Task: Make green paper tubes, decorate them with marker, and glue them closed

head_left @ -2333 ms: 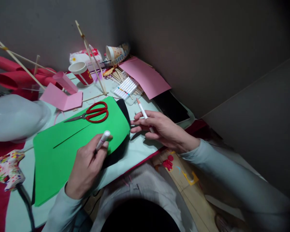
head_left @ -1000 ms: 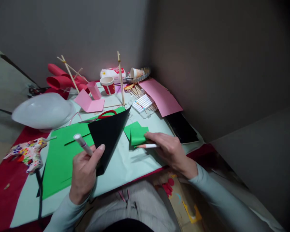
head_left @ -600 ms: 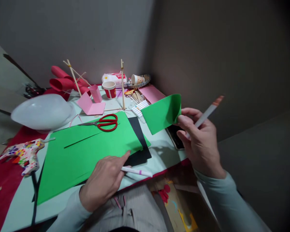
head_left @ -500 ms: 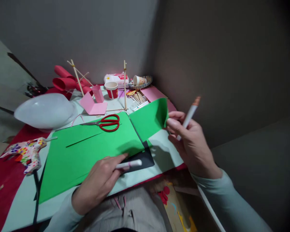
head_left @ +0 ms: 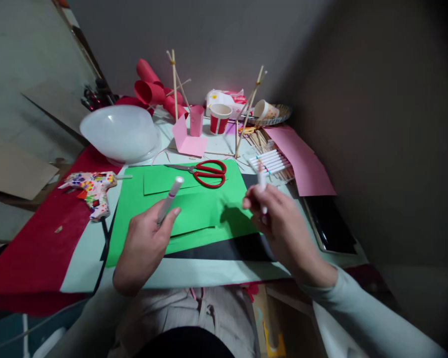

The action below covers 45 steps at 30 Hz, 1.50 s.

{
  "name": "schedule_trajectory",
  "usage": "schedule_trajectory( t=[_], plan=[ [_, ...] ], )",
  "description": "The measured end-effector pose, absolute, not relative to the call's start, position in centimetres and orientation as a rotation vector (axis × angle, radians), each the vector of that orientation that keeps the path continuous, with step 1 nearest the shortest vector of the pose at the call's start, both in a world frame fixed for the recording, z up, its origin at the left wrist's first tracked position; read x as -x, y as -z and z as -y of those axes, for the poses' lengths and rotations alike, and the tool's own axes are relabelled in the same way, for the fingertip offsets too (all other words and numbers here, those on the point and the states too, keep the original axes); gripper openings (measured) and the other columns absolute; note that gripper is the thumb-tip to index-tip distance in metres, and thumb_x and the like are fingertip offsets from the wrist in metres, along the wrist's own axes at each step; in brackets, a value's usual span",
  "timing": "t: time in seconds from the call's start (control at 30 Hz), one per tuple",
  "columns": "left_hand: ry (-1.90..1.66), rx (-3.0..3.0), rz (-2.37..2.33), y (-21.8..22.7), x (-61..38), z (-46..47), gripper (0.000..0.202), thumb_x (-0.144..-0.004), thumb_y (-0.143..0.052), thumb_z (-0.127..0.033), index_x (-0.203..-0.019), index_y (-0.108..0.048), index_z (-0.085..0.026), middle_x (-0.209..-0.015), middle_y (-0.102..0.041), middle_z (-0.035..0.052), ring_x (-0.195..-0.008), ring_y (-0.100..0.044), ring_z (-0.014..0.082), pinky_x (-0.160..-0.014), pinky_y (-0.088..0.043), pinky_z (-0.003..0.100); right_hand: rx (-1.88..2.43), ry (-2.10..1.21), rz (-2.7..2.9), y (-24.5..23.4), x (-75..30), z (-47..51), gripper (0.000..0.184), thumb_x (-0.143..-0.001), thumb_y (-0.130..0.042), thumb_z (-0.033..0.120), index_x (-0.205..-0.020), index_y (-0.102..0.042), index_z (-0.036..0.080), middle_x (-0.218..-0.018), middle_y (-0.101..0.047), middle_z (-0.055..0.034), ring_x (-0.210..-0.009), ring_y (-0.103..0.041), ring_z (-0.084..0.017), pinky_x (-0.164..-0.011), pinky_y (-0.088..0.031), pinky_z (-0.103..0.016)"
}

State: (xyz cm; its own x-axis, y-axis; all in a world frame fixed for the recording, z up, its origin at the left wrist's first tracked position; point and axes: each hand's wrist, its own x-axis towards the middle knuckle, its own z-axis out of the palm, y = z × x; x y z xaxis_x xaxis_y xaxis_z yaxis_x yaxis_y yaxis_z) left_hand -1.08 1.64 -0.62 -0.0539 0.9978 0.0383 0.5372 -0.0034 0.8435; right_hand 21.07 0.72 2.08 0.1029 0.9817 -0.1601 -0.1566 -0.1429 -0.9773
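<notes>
- The right hand has dropped the green offcut, which I see flat on the green sheet; its fingers clamp only a white marker at that sheet's right edge.
- The left hand keeps its fingers closed round a purple-banded marker over the sheet's middle.

The white pen with a purple band tilts up on the left, over the flat big green paper. The other white pen stands upright on the right, blurry.
</notes>
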Motion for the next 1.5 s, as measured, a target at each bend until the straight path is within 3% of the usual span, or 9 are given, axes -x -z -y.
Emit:
schedule_trajectory(
  t=[0.2,0.37,0.53,0.7,0.8,0.93,1.13,1.23,1.5],
  plan=[
    [-0.672,-1.929,-1.847,2.2,1.1,-2.2,0.031,-0.089,-0.052,-0.038,-0.107,-0.070,-0.019,-0.061,-0.054,-0.0020,-0.052,-0.047,0.0183,-0.058,-0.034,0.031,0.915,-1.587,0.918,-0.6,-17.6,-3.7,0.035,-0.091,-0.065,0.055,-0.087,-0.060,0.020,-0.068,-0.059,0.0023,-0.060,-0.052,-0.012,-0.056,-0.046,-0.023],
    [-0.800,-2.313,-1.848,4.2,2.9,-1.1,0.054,-0.101,-0.040,-0.022,-0.154,-0.043,-0.013,-0.108,-0.072,0.0139,-0.094,-0.070,0.0257,-0.082,-0.052,0.036,0.879,-1.608,0.934,4.3,-17.2,-4.6,0.041,-0.093,-0.065,0.059,-0.093,-0.060,0.019,-0.076,-0.071,-0.0012,-0.066,-0.067,-0.014,-0.072,-0.058,-0.029],
    [-0.425,-2.738,-1.236,4.4,5.0,1.5,0.066,-0.093,-0.037,0.000,-0.156,-0.037,-0.017,-0.160,-0.047,0.0145,-0.155,-0.034,0.0276,-0.127,-0.027,0.051,0.906,-1.658,1.010,3.9,-18.2,-4.2,0.034,-0.102,-0.056,0.052,-0.110,-0.059,0.019,-0.076,-0.071,0.0006,-0.052,-0.053,-0.009,-0.052,-0.048,-0.022],
    [-0.480,-2.770,-1.104,4.3,4.2,2.0,0.056,-0.098,-0.043,-0.005,-0.153,-0.038,-0.006,-0.154,-0.055,0.0177,-0.158,-0.028,0.0223,-0.131,-0.021,0.043,0.991,-1.642,0.983,1.9,-19.5,-4.7,0.054,-0.098,-0.066,0.033,-0.146,-0.041,0.039,-0.086,-0.063,0.0065,-0.047,-0.036,-0.006,-0.041,-0.030,-0.017],
    [-0.471,-2.758,-1.130,4.8,3.0,1.4,0.051,-0.100,-0.048,-0.012,-0.151,-0.043,-0.008,-0.150,-0.059,0.0171,-0.156,-0.033,0.0253,-0.130,-0.024,0.048,1.013,-1.540,1.068,0.3,-20.2,-4.9,0.023,-0.099,-0.061,0.033,-0.121,-0.068,0.028,-0.093,-0.066,-0.0005,-0.064,-0.055,-0.010,-0.055,-0.047,-0.021],
    [-0.584,-2.705,-1.188,5.2,2.1,1.1,0.045,-0.101,-0.050,-0.015,-0.145,-0.050,-0.011,-0.147,-0.063,0.0133,-0.152,-0.041,0.0245,-0.130,-0.024,0.046,0.995,-1.468,1.216,-1.0,-20.2,-4.4,0.028,-0.095,-0.060,0.044,-0.114,-0.070,0.025,-0.116,-0.075,-0.0090,-0.104,-0.072,-0.026,-0.092,-0.059,-0.044],
    [-0.669,-2.853,-1.037,5.2,3.4,0.2,0.043,-0.100,-0.047,-0.014,-0.142,-0.056,-0.013,-0.140,-0.070,0.0098,-0.141,-0.056,0.0202,-0.128,-0.027,0.037,0.958,-1.334,1.566,0.7,-19.7,-3.2,0.012,-0.103,-0.060,0.036,-0.099,-0.062,0.026,-0.081,-0.072,-0.0012,-0.075,-0.068,-0.018,-0.072,-0.057,-0.033],
    [-0.628,-2.906,-1.003,5.4,3.8,-0.4,0.041,-0.100,-0.048,-0.018,-0.140,-0.058,-0.014,-0.140,-0.070,0.0081,-0.138,-0.059,0.0195,-0.129,-0.026,0.035,0.986,-1.182,1.833,0.8,-19.9,-2.9,0.033,-0.110,-0.041,0.041,-0.110,-0.069,0.024,-0.086,-0.068,-0.0038,-0.085,-0.065,-0.019,-0.080,-0.056,-0.034],
    [-0.597,-2.952,-0.970,6.6,4.0,0.1,0.047,-0.097,-0.057,-0.018,-0.143,-0.055,-0.007,-0.151,-0.060,0.0135,-0.160,-0.024,0.0266,-0.133,-0.015,0.045,1.303,-1.034,1.765,0.5,-19.2,-3.0,0.015,-0.104,-0.056,0.027,-0.116,-0.065,0.027,-0.091,-0.069,0.0001,-0.078,-0.066,-0.014,-0.073,-0.055,-0.027]
  ],
)
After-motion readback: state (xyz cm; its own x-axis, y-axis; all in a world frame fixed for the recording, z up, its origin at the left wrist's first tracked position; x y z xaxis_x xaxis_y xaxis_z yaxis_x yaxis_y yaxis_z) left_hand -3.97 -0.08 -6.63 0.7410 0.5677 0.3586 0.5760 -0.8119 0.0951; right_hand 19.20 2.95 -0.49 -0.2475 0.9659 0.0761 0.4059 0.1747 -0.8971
